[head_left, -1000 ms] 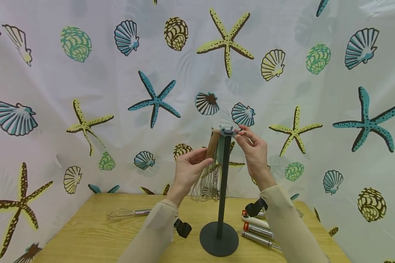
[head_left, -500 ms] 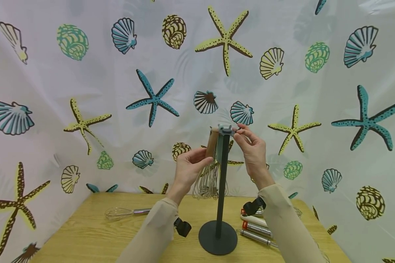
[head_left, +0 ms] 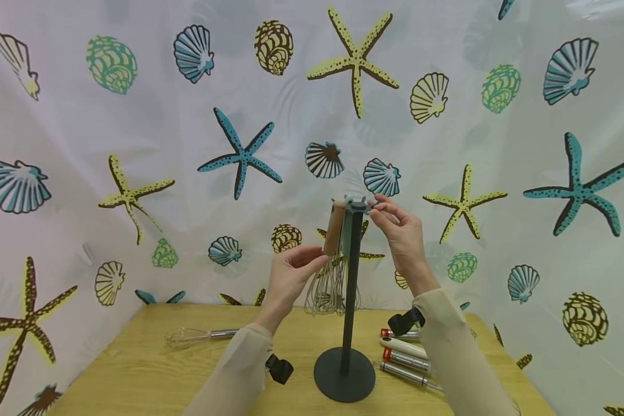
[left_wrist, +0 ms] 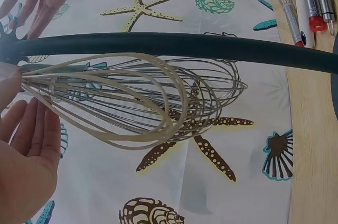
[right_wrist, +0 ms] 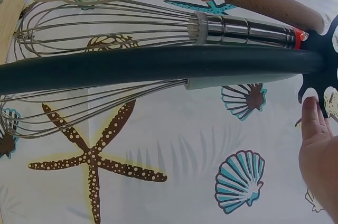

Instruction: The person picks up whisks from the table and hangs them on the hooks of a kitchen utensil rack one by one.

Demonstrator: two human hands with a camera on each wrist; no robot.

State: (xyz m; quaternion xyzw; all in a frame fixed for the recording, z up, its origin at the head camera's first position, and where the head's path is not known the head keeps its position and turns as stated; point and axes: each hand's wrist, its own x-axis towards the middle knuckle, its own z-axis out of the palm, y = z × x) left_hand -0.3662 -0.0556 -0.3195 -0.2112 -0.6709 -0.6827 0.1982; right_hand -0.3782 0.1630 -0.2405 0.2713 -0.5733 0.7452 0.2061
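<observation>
A dark utensil stand [head_left: 349,300] rises from a round base, with a hooked top [head_left: 357,203]. My right hand [head_left: 403,234] pinches one of its hooks between thumb and fingers. From other hooks hang a whisk with a wooden handle [head_left: 334,228], a whisk with a shiny metal handle [right_wrist: 248,31] and one with a pale handle [right_wrist: 237,80]. Their wire loops [left_wrist: 153,97] overlap beside the pole. My left hand [head_left: 291,274] is at the lower end of the wooden handle, its fingers loosely extended and thumb apart from them.
On the wooden table [head_left: 135,370] a whisk [head_left: 200,336] lies at the left. Several more utensils, including a white-handled one [head_left: 403,346] and a metal-handled whisk [head_left: 408,374], lie right of the base. A curtain with shells and starfish [head_left: 291,104] hangs behind.
My left hand has slid down and left off the wooden handle, loosening its fingers. The wooden-handled whisk stays hanging. My right hand keeps its pinch at the hook.
</observation>
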